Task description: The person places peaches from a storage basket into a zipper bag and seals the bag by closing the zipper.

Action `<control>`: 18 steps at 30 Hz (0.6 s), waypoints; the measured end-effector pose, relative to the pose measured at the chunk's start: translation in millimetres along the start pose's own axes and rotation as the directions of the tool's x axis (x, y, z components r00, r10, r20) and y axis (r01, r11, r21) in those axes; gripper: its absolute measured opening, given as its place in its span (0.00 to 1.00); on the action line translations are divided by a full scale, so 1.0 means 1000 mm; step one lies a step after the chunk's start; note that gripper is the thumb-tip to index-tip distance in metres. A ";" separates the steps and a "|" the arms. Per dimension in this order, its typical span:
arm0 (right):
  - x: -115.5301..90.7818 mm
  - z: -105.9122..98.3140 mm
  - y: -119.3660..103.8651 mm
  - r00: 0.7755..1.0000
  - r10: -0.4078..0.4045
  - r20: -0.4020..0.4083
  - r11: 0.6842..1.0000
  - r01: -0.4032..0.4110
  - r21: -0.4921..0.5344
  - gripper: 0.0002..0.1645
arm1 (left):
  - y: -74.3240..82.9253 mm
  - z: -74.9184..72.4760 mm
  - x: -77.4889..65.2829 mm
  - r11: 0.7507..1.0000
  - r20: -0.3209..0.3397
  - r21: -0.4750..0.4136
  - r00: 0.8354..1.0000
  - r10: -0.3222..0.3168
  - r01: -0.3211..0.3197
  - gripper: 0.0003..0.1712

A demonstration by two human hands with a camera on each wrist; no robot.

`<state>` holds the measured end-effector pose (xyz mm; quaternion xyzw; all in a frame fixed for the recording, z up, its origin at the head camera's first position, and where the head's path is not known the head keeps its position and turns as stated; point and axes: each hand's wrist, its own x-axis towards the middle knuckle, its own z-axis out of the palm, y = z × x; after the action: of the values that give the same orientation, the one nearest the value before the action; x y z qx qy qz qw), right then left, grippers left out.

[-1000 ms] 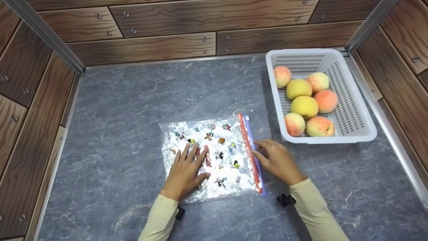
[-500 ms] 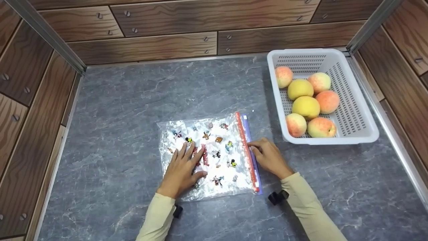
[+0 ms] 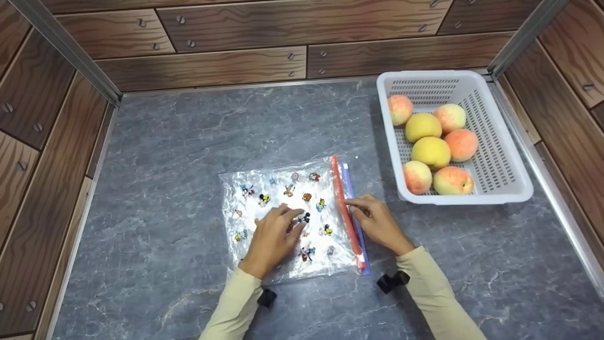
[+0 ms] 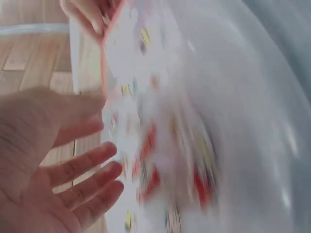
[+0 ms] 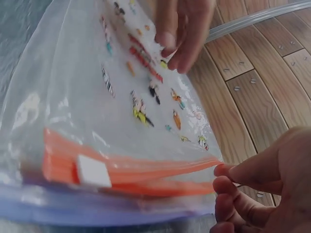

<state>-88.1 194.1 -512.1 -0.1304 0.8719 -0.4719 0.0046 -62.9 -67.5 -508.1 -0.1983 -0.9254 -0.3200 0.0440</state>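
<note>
1. Two forearms in pale sleeves (image 3: 231,307) reach in from the near edge of the view, each with a black device (image 3: 267,298) at the wrist; both slant forward and inward over the surface (image 3: 188,151).
2. The left hand (image 3: 273,236) is above the lower middle of the clear printed bag (image 3: 316,236), fingers loosely bent, thumb and forefinger apart. It grips nothing; whether a fingertip brushes the plastic, I cannot tell.
3. The right hand (image 3: 377,222) is at the bag's right edge, thumb and forefinger pinching the red strip (image 3: 347,217) about midway along, the other fingers curled in.
4. The bag lies flat on the surface, left of the basket's near end, small cartoon figures (image 3: 264,198) scattered over it. A purple strip (image 3: 348,182) runs just beside the red one.
5. The left wrist view, blurred by motion, shows that hand's palm and spread fingers.
6. The right wrist view shows what the head view hardly does: the red strip divides into two bands toward the pinching fingers, with a white slider (image 5: 95,171) near its other end.
7. In the surface's far right corner stands a white basket (image 3: 465,199) with seven peaches (image 3: 431,152).
8. Wood-patterned panels (image 3: 236,61) rise behind the far edge.
</note>
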 end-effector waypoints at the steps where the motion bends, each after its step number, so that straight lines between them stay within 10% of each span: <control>1: 0.000 0.000 -0.001 1.000 0.006 0.008 1.000 -0.006 0.014 0.14 | 0.005 0.003 0.004 0.998 -0.004 -0.058 1.000 -0.005 0.005 0.16; 8: -0.001 0.001 -0.011 0.998 0.028 0.058 0.992 -0.035 0.120 0.16 | 0.027 0.024 0.026 0.913 0.058 -0.376 0.987 -0.151 0.161 0.14; 18: 0.001 0.006 -0.015 0.989 0.071 0.132 0.964 -0.102 0.244 0.15 | 0.028 0.035 0.038 0.841 0.105 -0.477 0.966 -0.235 0.256 0.15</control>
<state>-84.6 181.5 -502.8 -0.1189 0.8083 -0.5687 0.0949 -85.5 -13.7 -511.7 -0.0897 -0.8335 -0.5408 -0.0681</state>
